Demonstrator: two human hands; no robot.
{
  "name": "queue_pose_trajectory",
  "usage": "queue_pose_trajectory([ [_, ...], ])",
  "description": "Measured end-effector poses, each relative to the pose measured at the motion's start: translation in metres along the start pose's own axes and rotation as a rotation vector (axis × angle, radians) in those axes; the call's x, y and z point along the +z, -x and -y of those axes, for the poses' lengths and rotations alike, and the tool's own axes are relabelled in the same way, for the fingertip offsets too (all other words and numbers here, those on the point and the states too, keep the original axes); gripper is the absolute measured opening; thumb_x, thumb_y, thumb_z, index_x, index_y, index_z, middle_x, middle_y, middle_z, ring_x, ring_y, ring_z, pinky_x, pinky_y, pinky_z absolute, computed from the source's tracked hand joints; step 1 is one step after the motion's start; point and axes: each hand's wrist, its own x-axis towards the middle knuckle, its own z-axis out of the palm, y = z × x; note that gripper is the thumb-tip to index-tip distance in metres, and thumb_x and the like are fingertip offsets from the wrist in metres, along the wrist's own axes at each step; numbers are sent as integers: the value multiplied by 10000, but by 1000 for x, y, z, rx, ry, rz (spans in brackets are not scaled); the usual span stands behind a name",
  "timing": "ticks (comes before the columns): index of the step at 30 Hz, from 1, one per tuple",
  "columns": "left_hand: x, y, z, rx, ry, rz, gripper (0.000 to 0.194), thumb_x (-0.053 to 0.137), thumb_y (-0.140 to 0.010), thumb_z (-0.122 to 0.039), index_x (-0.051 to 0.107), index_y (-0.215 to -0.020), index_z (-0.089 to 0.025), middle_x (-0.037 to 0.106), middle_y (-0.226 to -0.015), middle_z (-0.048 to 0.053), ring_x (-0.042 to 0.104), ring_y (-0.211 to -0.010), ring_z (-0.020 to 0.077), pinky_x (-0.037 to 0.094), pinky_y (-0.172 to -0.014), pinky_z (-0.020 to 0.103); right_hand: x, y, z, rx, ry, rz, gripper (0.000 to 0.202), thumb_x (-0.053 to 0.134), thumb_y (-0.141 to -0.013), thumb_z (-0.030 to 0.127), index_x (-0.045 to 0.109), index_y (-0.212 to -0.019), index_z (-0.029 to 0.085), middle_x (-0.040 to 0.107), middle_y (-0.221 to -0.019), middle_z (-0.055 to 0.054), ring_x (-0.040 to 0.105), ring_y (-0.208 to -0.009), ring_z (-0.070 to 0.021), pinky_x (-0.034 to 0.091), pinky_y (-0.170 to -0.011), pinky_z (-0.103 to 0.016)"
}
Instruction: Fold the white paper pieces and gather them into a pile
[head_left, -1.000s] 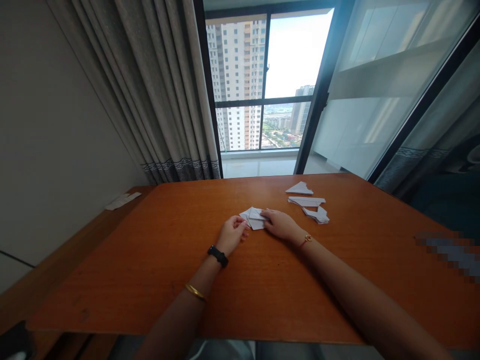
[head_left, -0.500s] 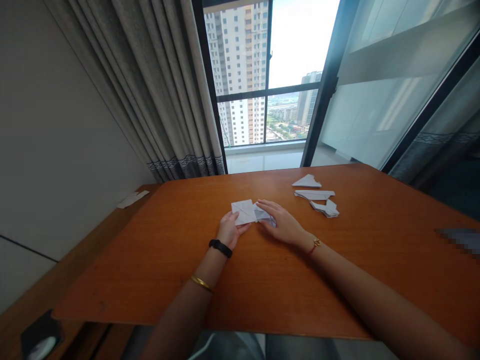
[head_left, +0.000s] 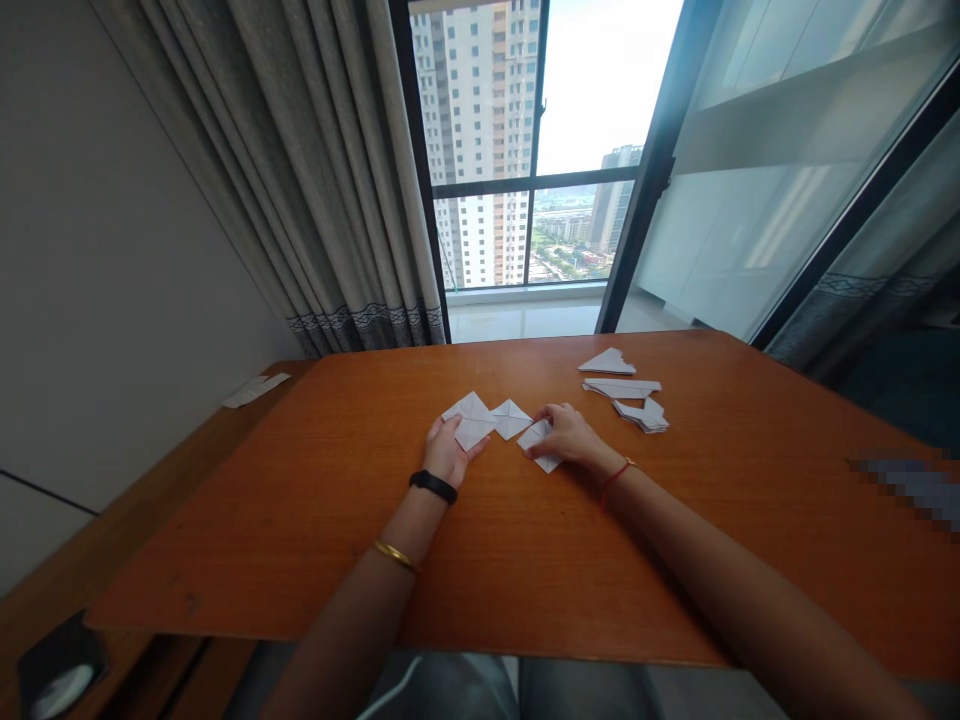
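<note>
My left hand (head_left: 448, 452) pinches a white folded paper square (head_left: 471, 420) by its lower left edge, thumb on top and fingers beneath. A smaller folded paper square (head_left: 511, 419), creased toward its centre, lies between my two hands. Its left corner meets the square in my left hand; I cannot tell if they are joined. My right hand (head_left: 571, 436) has its fingers bent onto another folded white paper piece (head_left: 541, 448), partly hidden under them.
Folded white papers sit farther back on the wooden table (head_left: 315, 520): a triangle (head_left: 609, 362), a long strip (head_left: 622, 388) and a crooked shape (head_left: 643, 415). A paper scrap (head_left: 255, 390) rests on the ledge at left. A blurred patch (head_left: 911, 488) covers something at right.
My right hand has drawn right and uncovered the smaller paper square, with its fingers now on a paper piece beside it. The left-hand paper has turned to a diamond position.
</note>
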Motion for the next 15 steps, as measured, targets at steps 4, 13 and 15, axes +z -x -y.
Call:
queue_pose_trajectory([
  [4,1,3,2,-11,-72,31,129,486,-854,-123,530,-955,-189,664,-991,80,669,-831,205,570,-691,482,-8,8,1,34,37,40,652,820,-404,507,604,-954,229,592,-966,-49,580,-878,-241,432,-681,-290],
  [13,5,7,7,-24,-201,92,153,507,-844,-153,556,-980,-201,677,-968,74,675,-802,198,581,-668,424,-19,20,16,140,133,112,803,811,-416,535,575,-1098,183,642,-1044,-128,614,-919,-305,443,-693,-349],
  [15,4,7,8,-17,-233,102,157,532,-827,-159,563,-976,-199,678,-970,75,676,-794,200,583,-662,419,-18,18,15,142,130,135,768,813,-408,538,609,-1056,183,663,-1014,-117,621,-901,-303,444,-681,-343],
])
